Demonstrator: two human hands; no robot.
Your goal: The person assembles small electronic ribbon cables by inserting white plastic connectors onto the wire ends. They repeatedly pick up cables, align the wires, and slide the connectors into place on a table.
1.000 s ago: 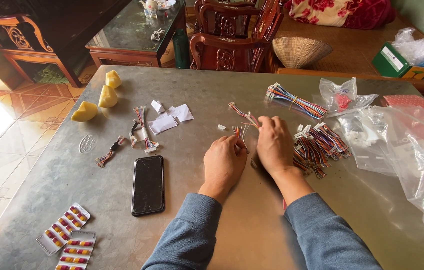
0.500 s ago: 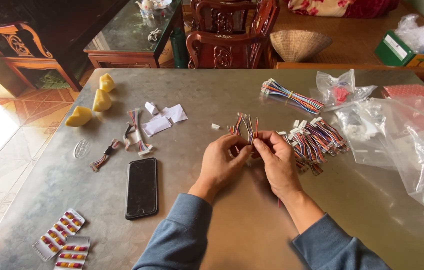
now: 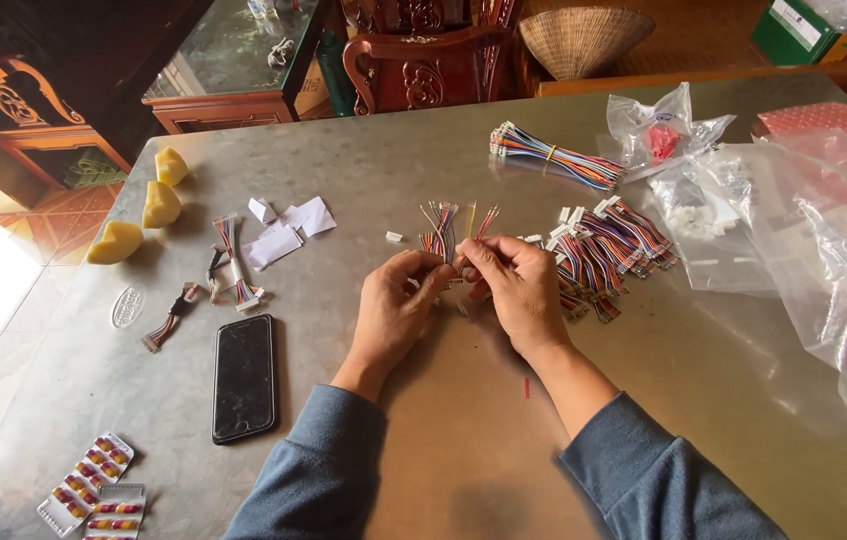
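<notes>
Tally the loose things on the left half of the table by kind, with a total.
Yellow wedges: 3
Phone: 1
Pill packs: 3
Paper scraps: 4
Total: 11

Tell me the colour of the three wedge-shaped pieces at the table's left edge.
Yellow: the three wedge-shaped pieces show best in the head view.

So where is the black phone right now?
In the head view, the black phone lies flat on the table, to the left of the left hand, with pill blister packs below-left of it.
</notes>
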